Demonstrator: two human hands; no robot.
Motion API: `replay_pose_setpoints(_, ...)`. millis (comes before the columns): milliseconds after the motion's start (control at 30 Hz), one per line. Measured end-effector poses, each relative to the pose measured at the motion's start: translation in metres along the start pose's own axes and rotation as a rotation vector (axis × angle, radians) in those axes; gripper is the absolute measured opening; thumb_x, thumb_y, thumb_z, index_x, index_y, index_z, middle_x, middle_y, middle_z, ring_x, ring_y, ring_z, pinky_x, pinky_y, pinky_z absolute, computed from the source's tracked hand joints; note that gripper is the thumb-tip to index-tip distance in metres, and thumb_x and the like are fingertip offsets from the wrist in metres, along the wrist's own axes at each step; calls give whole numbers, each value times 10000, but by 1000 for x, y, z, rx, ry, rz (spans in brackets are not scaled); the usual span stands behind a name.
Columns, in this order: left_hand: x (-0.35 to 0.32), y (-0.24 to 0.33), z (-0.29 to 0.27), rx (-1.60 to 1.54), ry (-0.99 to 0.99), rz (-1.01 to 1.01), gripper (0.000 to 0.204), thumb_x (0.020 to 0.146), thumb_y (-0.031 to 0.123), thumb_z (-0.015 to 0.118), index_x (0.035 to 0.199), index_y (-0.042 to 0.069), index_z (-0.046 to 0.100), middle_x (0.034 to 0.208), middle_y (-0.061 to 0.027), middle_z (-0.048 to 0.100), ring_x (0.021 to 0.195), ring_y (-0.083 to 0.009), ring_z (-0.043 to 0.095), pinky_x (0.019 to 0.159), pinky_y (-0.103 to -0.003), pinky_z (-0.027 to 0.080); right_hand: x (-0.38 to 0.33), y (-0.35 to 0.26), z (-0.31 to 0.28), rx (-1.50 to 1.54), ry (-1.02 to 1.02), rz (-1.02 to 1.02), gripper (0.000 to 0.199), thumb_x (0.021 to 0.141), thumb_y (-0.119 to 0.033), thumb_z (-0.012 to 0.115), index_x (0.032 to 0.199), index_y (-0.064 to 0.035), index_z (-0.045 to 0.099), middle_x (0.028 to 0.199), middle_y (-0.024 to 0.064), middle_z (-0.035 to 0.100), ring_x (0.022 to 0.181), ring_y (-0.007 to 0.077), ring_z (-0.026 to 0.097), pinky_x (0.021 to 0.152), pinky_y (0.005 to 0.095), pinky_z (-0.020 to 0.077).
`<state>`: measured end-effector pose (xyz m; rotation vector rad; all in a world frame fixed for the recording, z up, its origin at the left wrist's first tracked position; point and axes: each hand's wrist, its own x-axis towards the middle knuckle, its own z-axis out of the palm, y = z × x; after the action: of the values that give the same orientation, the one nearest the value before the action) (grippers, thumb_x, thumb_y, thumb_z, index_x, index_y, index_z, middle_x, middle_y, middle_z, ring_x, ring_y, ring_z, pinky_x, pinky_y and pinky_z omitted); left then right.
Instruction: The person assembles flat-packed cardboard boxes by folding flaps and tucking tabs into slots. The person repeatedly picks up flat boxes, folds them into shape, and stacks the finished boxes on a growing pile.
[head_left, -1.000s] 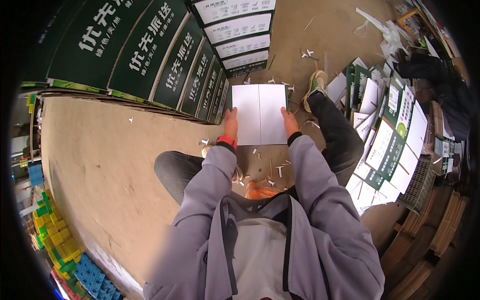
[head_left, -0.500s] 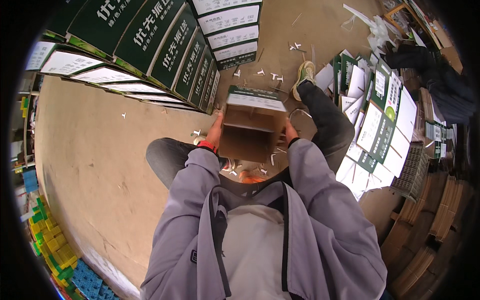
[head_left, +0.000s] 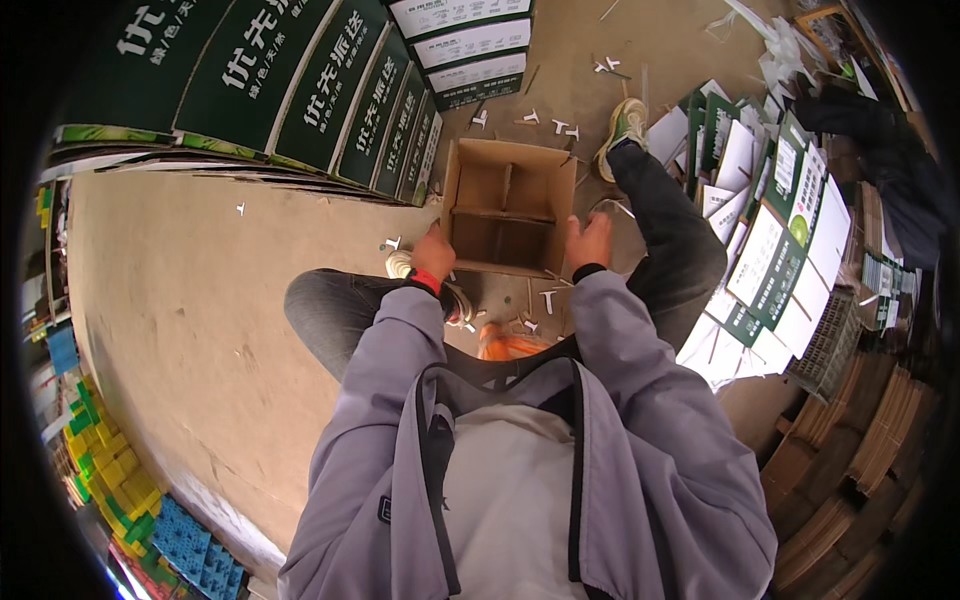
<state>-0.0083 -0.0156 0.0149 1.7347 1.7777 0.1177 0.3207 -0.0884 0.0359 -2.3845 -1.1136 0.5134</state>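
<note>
Brown divided carton [head_left: 508,210] is being flanked, above the frame's centre, by the left hand [head_left: 433,253] and right hand [head_left: 590,243]; whether it is being gripped cannot be told. Beyond, the upper left is being filled by green boxes [head_left: 235,110].

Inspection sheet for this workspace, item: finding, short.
Surface: tan floor, faintly marked.
Job's things: open cardboard box, crossed dividers inside.
Clutter: white scraps scattered around the box; loose cartons piled at right.
Hands: left hand at the box's near left side; right hand by its right side, contact unclear.
Cables: nothing seen.
Surroundings: stacked green-and-white boxes ahead to the left; yellow-and-green crates far left; brown cardboard bundles at right.
</note>
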Motion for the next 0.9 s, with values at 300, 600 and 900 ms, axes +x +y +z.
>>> replay_pose_setpoints(300,-12,4,16,20,93,-101,415,1018,163,565,1391,-17,556,1215,-318,716,1084,-531,694,919,-628,549,25,-73,74,-583,-619,-489,328,971,-182,674,1281,-85,716,1173,133,789,1110,352,756,951,502,598)
replay_pose_setpoints(600,-24,30,13,75,112,-105,284,1002,145,614,1248,8,571,1188,-265,693,1039,-508,681,843,-596,555,52,-32,145,-565,-718,-291,244,1002,-207,616,974,-131,847,1080,140,821,1017,365,793,829,514,643)
replay_pose_setpoints(900,-24,29,10,57,65,-136,373,1029,196,581,1326,-28,560,1258,-288,669,1106,-516,660,898,-613,541,61,-25,180,-559,-677,-284,281,1016,-252,575,979,-163,839,1066,121,817,1038,344,782,883,519,611)
